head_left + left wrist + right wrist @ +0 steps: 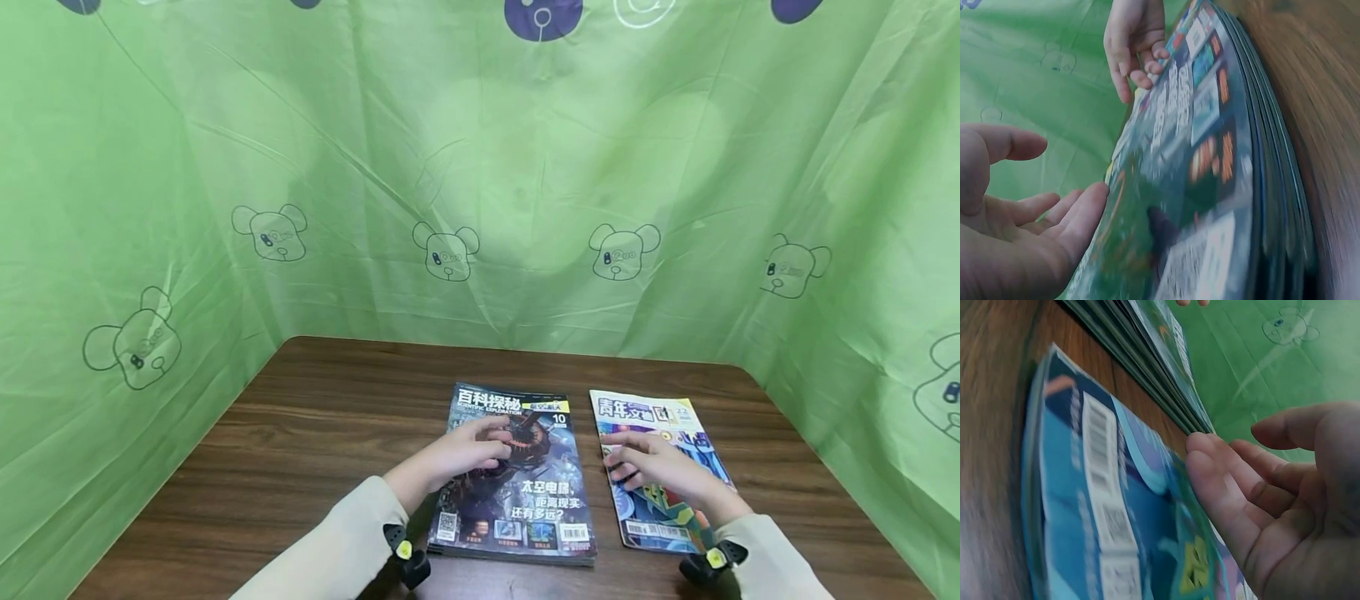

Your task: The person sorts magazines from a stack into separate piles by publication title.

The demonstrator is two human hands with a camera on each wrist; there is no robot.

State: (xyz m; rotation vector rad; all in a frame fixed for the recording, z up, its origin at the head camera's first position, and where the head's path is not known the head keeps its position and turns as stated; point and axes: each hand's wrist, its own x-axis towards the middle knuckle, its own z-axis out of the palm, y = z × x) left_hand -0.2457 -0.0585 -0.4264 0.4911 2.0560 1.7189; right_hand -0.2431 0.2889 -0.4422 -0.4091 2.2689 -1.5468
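Left hand (459, 450) and right hand (663, 467) loose-fingered, gripping nothing, over magazine stack (517, 500) and, at its 3 o'clock, colourful magazine (660, 512): both flat on worktop (352, 408), piling looks done, any picking-up left.

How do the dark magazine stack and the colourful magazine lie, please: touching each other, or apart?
Apart. The head view shows a strip of bare table between the dark magazine stack and the colourful magazine.

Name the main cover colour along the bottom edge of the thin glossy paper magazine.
Mostly blue; the right wrist view shows the thin magazine best.
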